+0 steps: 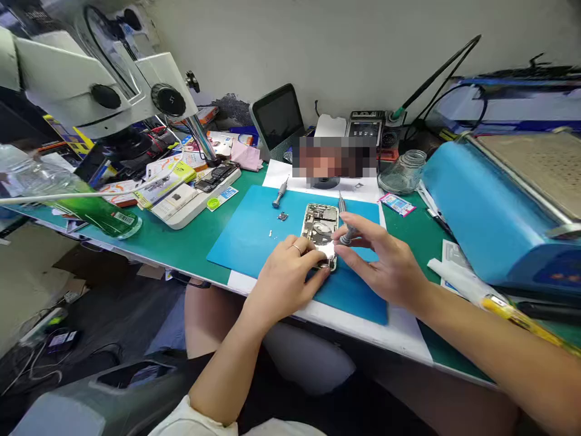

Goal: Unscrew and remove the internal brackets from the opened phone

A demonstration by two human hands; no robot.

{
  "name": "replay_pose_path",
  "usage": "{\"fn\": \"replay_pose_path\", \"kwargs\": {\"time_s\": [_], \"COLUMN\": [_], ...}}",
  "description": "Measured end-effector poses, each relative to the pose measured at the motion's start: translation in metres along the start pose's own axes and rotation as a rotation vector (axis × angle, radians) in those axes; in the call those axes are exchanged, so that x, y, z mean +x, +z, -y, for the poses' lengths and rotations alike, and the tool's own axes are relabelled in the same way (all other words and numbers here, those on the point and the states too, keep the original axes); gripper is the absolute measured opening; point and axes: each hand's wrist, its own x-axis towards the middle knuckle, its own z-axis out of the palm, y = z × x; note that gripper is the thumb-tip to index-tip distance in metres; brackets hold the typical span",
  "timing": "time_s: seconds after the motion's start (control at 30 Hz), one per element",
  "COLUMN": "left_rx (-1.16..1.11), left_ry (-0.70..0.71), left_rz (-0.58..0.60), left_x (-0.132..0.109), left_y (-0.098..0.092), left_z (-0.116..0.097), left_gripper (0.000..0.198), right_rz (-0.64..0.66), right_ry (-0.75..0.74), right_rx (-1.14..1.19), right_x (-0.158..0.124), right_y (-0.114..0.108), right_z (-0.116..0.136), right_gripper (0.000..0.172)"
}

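An opened phone (pixel 320 219) lies on a blue mat (pixel 240 233), its inner parts exposed. My left hand (pixel 290 272) is closed over the phone's lower left edge, fingers curled and thumb at the near end. At the phone's lower half is a bright white piece (pixel 325 249), touched by the fingertips of both hands. My right hand (pixel 385 257) pinches at its right edge with thumb and fingers. Between those fingers shows a screwdriver (pixel 347 235), tip pointing away; whether it is held or lies behind cannot be told. Another screwdriver (pixel 280 195) and a small phone part (pixel 282 216) lie left of the phone.
A microscope (pixel 91 91) overhangs the left side, near a green bottle (pixel 104 212). Boxes and a white tray (pixel 181 218) crowd the left. A glass jar (pixel 403 171), a soldering iron (pixel 417 91) and a large blue machine (pixel 490 212) stand right. A blurred patch covers the back.
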Motion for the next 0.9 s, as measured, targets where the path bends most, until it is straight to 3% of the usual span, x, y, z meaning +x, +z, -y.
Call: {"fn": "replay_pose_path", "kwargs": {"time_s": [0.57,0.9], "left_rx": [0.014,0.013], "left_ry": [-0.007,-0.001], "left_rz": [0.000,-0.005], "left_x": [0.0021,0.0024], "left_y": [-0.0005,-0.0012], "left_z": [0.0012,0.0011], "left_gripper": [0.014,0.013], "right_rz": [0.041,0.049], "right_ry": [-0.052,-0.006], "right_rx": [-0.022,-0.008], "right_x": [0.0057,0.0042], "right_y": [0.0017,0.0032], "right_z": [0.0027,0.0025], "right_gripper": [0.061,0.064]}}
